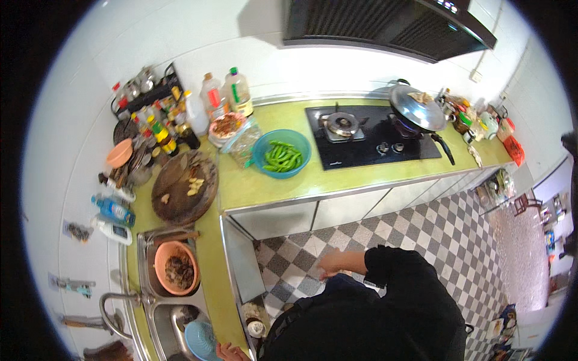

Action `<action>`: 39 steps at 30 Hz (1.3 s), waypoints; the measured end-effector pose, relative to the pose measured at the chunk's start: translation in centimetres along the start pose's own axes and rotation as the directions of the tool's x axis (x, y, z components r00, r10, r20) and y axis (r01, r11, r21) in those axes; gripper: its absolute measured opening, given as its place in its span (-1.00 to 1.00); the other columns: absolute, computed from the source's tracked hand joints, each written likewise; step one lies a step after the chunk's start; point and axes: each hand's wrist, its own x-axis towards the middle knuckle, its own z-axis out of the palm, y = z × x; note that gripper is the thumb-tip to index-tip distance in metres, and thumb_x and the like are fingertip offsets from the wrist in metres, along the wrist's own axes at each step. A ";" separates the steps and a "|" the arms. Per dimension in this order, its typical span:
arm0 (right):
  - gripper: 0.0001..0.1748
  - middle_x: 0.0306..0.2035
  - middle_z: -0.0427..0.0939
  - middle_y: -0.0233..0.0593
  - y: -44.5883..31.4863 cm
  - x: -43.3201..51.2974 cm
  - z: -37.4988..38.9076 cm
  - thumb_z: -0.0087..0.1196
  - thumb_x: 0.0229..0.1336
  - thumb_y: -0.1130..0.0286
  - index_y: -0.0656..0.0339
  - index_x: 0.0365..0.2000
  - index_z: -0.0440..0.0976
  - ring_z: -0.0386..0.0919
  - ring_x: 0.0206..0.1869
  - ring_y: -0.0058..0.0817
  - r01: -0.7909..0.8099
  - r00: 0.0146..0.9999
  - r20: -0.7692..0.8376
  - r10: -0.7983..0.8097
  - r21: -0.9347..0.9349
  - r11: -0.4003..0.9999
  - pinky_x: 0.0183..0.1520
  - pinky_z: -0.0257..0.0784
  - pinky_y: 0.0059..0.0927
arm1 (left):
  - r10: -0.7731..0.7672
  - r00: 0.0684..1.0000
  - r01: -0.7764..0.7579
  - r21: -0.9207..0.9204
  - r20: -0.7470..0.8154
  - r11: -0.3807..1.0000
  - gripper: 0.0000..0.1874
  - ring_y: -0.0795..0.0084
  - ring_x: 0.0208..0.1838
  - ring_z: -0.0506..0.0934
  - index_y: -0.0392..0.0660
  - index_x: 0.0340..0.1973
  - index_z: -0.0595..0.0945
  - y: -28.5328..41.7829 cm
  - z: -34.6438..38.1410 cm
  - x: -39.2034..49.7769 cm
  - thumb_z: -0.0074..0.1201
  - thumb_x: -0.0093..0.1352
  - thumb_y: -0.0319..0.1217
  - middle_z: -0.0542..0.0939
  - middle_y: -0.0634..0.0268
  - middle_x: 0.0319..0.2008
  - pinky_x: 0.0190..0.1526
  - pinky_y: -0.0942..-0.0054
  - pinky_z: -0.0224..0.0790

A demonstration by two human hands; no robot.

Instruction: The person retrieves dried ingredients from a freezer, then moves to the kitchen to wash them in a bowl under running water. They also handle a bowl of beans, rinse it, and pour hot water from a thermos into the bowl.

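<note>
At the bottom edge, my left hand [231, 352] is at the rim of a light-blue plastic colander [201, 339] in the nearer sink basin; whether it grips the rim is unclear. My right hand [330, 264] is blurred in front of my body, above the tiled floor, with nothing visible in it. In the other basin sits an orange plastic basin [195, 266] with dark, wet-looking food [179, 270]. Beyond the sink, a round wooden chopping board [174, 207] carries peeled garlic or ginger pieces [195, 186] and dried leaves. A teal bowl [258, 163] holds green peppers [283, 157].
A lidded wok [417, 108] stands on the right burner of the black gas hob [361, 153], its handle reaching over the front. Sauce bottles [163, 137] crowd the corner. The faucet [106, 311] arches beside the sink. Overhead hangs a range hood [384, 27]. The green counter [266, 192] turns an L-shaped corner.
</note>
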 end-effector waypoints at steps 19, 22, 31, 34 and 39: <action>-0.42 -0.06 0.59 -0.15 44.1 -14.3 28.1 0.04 0.09 -0.14 0.07 -0.06 0.56 0.52 0.01 -0.24 -0.159 0.906 -0.134 0.402 0.772 0.615 0.10 0.35 -0.23 | 0.074 0.506 -0.237 0.056 0.859 0.970 -0.60 0.12 -0.16 0.51 -0.16 -0.01 0.48 25.9 29.2 1.8 0.07 0.30 -0.26 0.55 0.06 -0.14 -0.03 0.11 0.31; -0.49 -0.13 0.61 -0.10 50.7 -19.1 30.2 0.08 0.08 -0.06 0.13 -0.14 0.58 0.55 -0.05 -0.23 -0.049 0.636 -0.216 0.741 0.947 0.317 0.02 0.40 -0.23 | -0.056 0.405 -0.137 0.121 0.913 0.983 -0.62 0.11 -0.19 0.52 -0.17 -0.03 0.48 25.7 34.4 1.9 0.05 0.30 -0.27 0.55 0.06 -0.16 -0.06 0.13 0.33; -0.64 -0.35 0.60 -0.03 60.7 -31.2 11.7 0.05 0.16 0.13 0.26 -0.41 0.59 0.57 -0.27 -0.07 0.108 -0.394 -0.219 0.893 0.953 0.282 -0.18 0.44 -0.18 | -0.328 0.047 -0.040 0.330 0.944 0.943 -0.68 0.10 -0.28 0.54 -0.19 -0.09 0.49 16.6 43.2 2.8 -0.03 0.32 -0.29 0.56 0.06 -0.19 -0.17 0.17 0.38; -0.72 -0.29 0.60 -0.07 60.9 -33.2 4.0 0.06 0.19 0.24 0.25 -0.29 0.58 0.57 -0.20 -0.21 0.005 -0.426 -0.476 0.769 0.849 0.528 -0.16 0.42 -0.30 | -0.214 -0.065 -0.289 0.187 0.975 0.939 -0.70 0.10 -0.31 0.55 -0.19 -0.11 0.49 13.5 42.8 4.3 -0.06 0.32 -0.30 0.56 0.06 -0.20 -0.20 0.18 0.40; -0.75 -0.10 0.54 -0.13 61.5 -33.1 -5.5 0.10 0.10 0.39 0.15 -0.17 0.56 0.48 -0.03 -0.16 -0.107 -0.382 -0.733 0.563 0.640 0.761 0.01 0.38 -0.24 | 0.233 -0.295 -0.719 -0.376 0.927 0.585 -0.72 0.09 -0.35 0.56 -0.17 -0.16 0.50 12.3 43.1 7.9 -0.10 0.31 -0.27 0.56 0.08 -0.31 -0.27 0.18 0.41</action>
